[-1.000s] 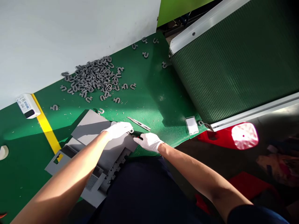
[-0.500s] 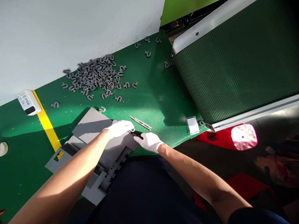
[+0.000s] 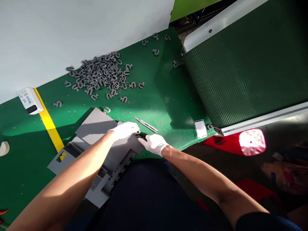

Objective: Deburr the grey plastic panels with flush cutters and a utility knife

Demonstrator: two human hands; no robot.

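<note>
My left hand (image 3: 126, 129), in a white glove, is closed with a small grey U-shaped piece (image 3: 138, 132) pinched at its fingertips. Wrapped round a small red-handled cutting tool, apparently side cutters (image 3: 137, 135), is my gloved right hand (image 3: 154, 143); the tool's tip is at the grey piece. Both hands are over a large grey panelled part (image 3: 120, 148) lying partly under my left forearm. Beyond the hands a slim craft knife (image 3: 145, 124) lies on the green table (image 3: 154, 96). One loose U-shaped piece (image 3: 106, 110) rests by the panelled part's far edge.
A heap of grey U-shaped pieces (image 3: 102, 72) lies against the white wall, with small trimmings scattered nearer. A white box-like device (image 3: 30, 101) sits by the yellow stripe (image 3: 49, 123). At right are a green ribbed conveyor (image 3: 250, 70), a clear-framed card (image 3: 200, 129) and a red stool (image 3: 225, 141).
The view has shifted slightly, so the table things appear a little higher and most a little farther right. My hands keep nearly the same pose, with the cutters still at the U-shaped piece.
</note>
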